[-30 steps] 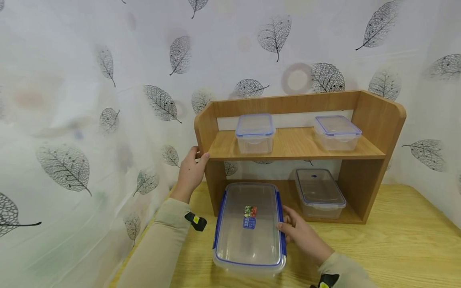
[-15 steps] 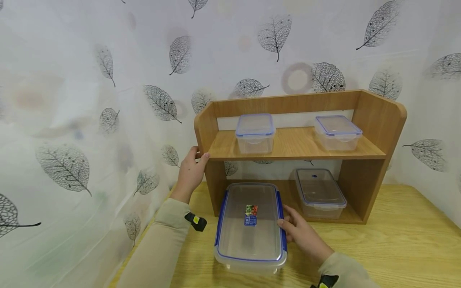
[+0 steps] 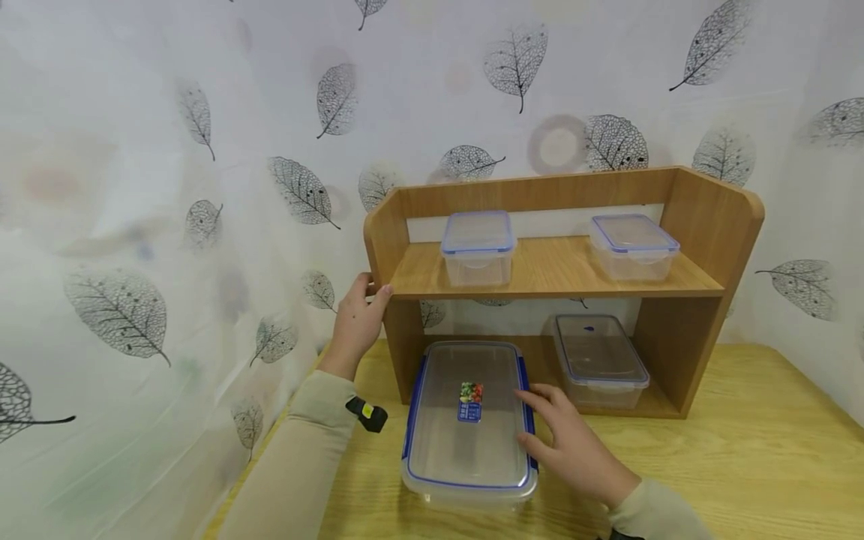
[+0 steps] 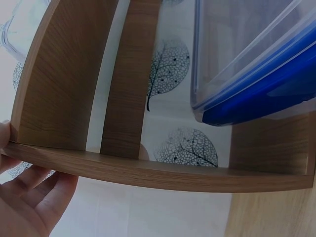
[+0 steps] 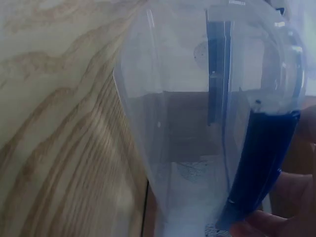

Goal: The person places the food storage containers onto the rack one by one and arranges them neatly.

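Note:
A large clear food storage container (image 3: 466, 450) with blue side clips and a fruit sticker on its lid lies half inside the lower left of the wooden shelf (image 3: 560, 289), its near end jutting out over the table. My right hand (image 3: 574, 446) is at the container's right edge, fingers spread and fairly straight, fingertips at the lid's rim. In the right wrist view fingers (image 5: 291, 190) lie by a blue clip (image 5: 261, 158). My left hand (image 3: 358, 322) grips the shelf's left side panel; in the left wrist view its fingers (image 4: 59, 197) wrap the panel edge.
Two small clear containers, one on the left (image 3: 478, 247) and one on the right (image 3: 633, 246), stand on the upper shelf. Another lidded container (image 3: 599, 360) sits at the lower right. Leaf-print sheeting (image 3: 202, 330) hangs behind and left; a yellow wood-grain table (image 3: 756, 465) lies below.
My right hand has loosened from the large container's side, its fingers spreading up toward the lid edge. The container shifted slightly right earlier, then stayed. My left hand keeps its place on the shelf.

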